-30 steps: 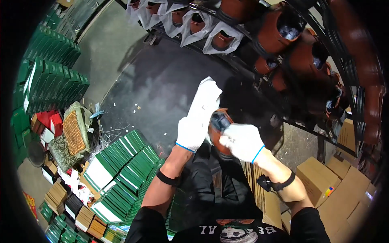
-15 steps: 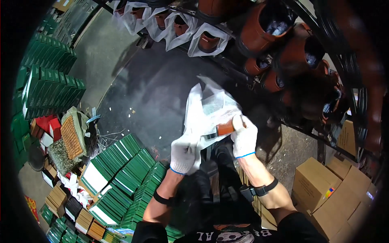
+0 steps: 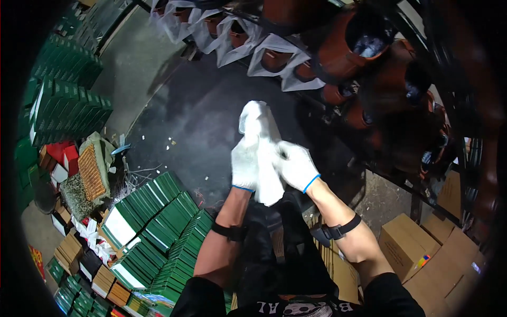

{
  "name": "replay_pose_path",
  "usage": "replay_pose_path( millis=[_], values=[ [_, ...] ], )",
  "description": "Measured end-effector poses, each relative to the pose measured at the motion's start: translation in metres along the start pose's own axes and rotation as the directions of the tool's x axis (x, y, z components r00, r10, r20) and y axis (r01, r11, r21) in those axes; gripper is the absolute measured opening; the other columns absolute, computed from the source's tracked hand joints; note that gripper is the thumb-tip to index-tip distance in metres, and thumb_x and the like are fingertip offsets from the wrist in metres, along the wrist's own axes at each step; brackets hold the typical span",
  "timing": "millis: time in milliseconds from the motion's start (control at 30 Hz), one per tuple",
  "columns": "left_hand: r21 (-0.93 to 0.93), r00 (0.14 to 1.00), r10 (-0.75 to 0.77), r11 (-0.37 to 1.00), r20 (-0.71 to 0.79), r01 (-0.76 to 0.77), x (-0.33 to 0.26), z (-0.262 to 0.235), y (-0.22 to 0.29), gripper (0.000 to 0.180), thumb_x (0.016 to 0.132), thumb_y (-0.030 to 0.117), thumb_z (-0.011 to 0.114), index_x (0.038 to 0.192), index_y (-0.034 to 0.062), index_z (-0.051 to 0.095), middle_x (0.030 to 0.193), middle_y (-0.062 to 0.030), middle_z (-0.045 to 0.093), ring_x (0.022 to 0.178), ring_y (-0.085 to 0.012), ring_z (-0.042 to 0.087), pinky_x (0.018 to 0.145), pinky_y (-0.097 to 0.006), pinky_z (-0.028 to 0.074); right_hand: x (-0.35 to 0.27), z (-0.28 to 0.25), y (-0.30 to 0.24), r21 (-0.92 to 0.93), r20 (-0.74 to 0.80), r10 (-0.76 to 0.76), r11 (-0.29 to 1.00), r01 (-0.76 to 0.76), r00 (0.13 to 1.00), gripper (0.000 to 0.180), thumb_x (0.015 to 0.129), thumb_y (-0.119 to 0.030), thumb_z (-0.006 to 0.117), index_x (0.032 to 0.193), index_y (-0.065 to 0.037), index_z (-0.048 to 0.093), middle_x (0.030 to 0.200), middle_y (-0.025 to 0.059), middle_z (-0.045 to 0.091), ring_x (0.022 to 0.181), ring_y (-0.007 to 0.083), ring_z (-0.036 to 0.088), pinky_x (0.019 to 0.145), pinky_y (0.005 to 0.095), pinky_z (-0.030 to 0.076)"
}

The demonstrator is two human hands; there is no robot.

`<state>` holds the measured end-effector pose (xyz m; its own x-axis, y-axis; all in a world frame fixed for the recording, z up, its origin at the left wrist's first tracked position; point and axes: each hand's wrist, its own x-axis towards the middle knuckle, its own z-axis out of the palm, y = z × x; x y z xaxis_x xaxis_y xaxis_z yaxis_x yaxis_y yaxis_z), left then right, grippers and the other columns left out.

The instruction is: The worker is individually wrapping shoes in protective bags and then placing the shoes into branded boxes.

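Note:
My left hand, in a white knitted glove with a blue cuff edge, is closed around a bunched white translucent sheet or bag. From the other side my right hand, gloved alike, grips the same material, its fingers pressed against it. The bundle stands up to a rounded end beyond the left hand and trails in a loose tail between the wrists. Whether it wraps anything cannot be seen. Ahead, similar white covers hang around brown rounded items along the rack edge.
Larger brown items with dark glossy openings fill the rack at upper right. Green boxes are stacked at left and lower left. Cardboard boxes stand at lower right. A beaded seat pad lies among clutter at left.
The white material was spread open with a brown piece at my right fingers; now it is bunched narrow and the brown piece is out of sight. My hands have come closer together.

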<state>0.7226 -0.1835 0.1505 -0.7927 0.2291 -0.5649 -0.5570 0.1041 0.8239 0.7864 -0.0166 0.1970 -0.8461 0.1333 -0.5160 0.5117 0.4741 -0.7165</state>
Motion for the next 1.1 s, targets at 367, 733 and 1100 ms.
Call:
replay_pose_path(
  millis=[367,733,1100],
  values=[
    [0.446,0.926,0.377,0.824,0.026,-0.348,-0.022,0.003,-0.025,0.026,0.111,0.021,0.060,0.110,-0.0031,0.071,0.085,-0.0225,0.071,0.077,-0.0264,0.073,0.073,-0.041,0.056,0.075,-0.144,0.051,-0.317,-0.564,0.092,0.893,-0.319,0.821,0.048,0.098,-0.045,0.073,0.117,-0.001,0.075,0.116,0.0269,0.075,0.114,0.0477,0.070,0.097,0.0547,0.055],
    [0.646,0.953,0.302,0.721,0.032,-0.250,-0.026,-0.024,-0.028,0.024,0.108,0.019,0.058,0.119,0.0021,0.071,0.093,-0.0272,0.073,0.092,-0.0492,0.072,0.074,-0.051,0.057,-0.201,-0.064,-0.054,0.857,-0.133,0.453,0.500,-0.128,0.881,0.029,0.102,-0.019,0.065,0.113,0.006,0.076,0.090,0.0017,0.071,0.081,0.0061,0.060,0.069,0.0255,0.048],
    [0.639,0.777,0.409,0.446,0.478,-0.627,-0.053,0.009,0.038,0.020,0.104,0.014,0.061,0.114,0.0063,0.076,0.097,-0.0229,0.075,0.081,-0.0434,0.074,0.069,-0.051,0.058,-0.121,-0.048,-0.022,-0.291,0.224,-0.497,0.787,0.544,0.838,0.022,0.090,-0.029,0.078,0.083,-0.009,0.074,0.081,0.0092,0.067,0.080,0.0348,0.071,0.071,0.0448,0.058]
  ],
)
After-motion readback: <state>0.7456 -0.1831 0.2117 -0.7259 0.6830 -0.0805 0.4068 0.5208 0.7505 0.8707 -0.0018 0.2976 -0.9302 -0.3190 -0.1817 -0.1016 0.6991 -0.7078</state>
